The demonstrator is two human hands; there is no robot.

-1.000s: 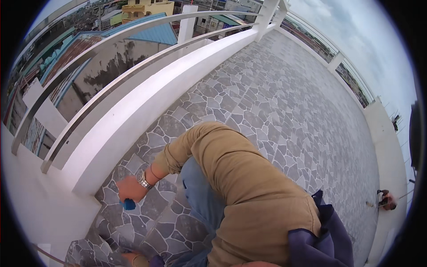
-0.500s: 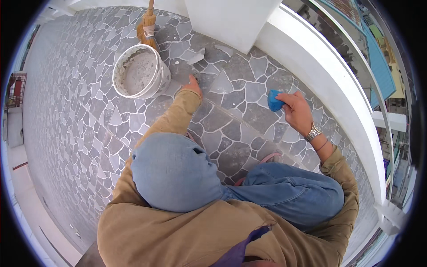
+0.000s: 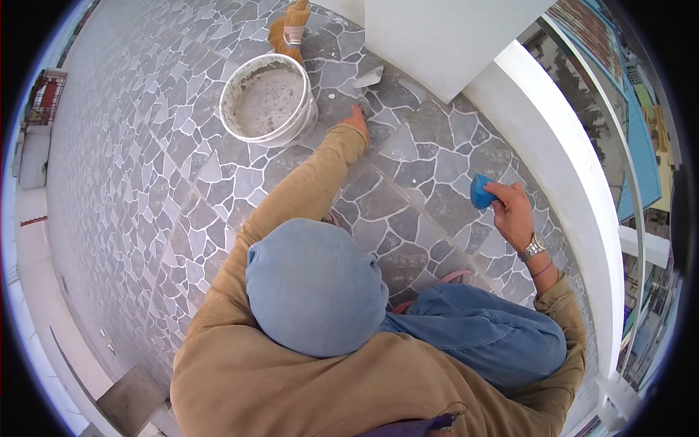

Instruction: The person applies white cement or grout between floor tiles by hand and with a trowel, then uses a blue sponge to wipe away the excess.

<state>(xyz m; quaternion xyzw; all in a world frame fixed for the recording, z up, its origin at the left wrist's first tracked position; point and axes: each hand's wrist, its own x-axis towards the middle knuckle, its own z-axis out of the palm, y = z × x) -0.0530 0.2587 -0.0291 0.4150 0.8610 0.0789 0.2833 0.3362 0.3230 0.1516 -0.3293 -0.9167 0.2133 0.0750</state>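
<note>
My right hand point(image 3: 513, 213) pinches a small, blue, curved piece point(image 3: 481, 191) between thumb and fingers, held over the stone-patterned floor. At the floor beside a bucket, my left hand point(image 3: 357, 122) reaches forward with one finger showing. Its other fingers are mostly hidden by the hand and sleeve, so I cannot make out whether it holds anything. The white bucket point(image 3: 309, 120), left of that hand, contains grey wet mix point(image 3: 269, 98). Just beyond the left hand lies a flat, light grey, angular piece point(image 3: 369, 77).
A straw broom point(image 3: 287, 36) stands behind the bucket. At the far side is a white pillar point(image 3: 448, 40), and a low white curb point(image 3: 582, 153) with a railing curves along the right. My bent knees point(image 3: 317, 284) are between my arms. Grey irregular paving point(image 3: 189, 156) has pale joints.
The whole view has shifted, so the bucket, broom and pillar appear farther right and higher. My right hand has come slightly nearer with the blue piece; my left hand stays beside the bucket.
</note>
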